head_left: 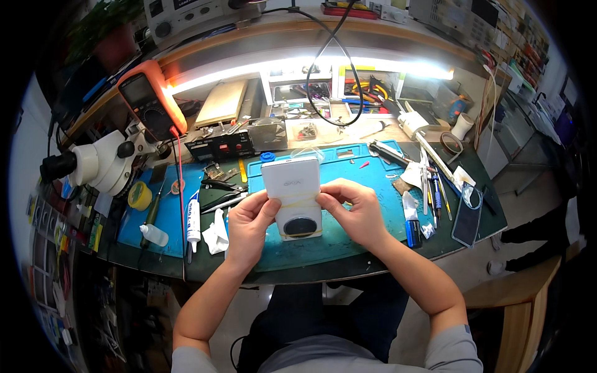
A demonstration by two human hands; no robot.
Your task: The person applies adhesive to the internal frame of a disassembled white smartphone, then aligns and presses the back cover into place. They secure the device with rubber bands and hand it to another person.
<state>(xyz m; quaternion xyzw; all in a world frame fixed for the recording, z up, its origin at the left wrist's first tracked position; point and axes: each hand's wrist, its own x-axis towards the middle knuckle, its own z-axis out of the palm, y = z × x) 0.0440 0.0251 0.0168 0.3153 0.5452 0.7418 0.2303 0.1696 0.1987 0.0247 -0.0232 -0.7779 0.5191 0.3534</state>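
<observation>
A white smartphone [290, 179] is held upright above the blue work mat [373, 214], its back toward me. The large round dark camera module [300, 226] is at its lower end. Thin yellowish rubber bands [301, 204] run across the phone's middle and near the camera. My left hand [250, 222] pinches the left edge between thumb and fingers. On the opposite edge, my right hand [356, 210] is closed with its thumb near the band. Clear film or plastic [308, 152] shows behind the phone's top; the screen side is hidden.
An orange multimeter [151, 102] and a white microscope [106, 163] stand at left. A white glue tube [193, 225] and crumpled tissue [216, 234] lie beside my left forearm. Tweezers, pens and another phone [467, 217] lie at right. A black cable [339, 40] hangs overhead.
</observation>
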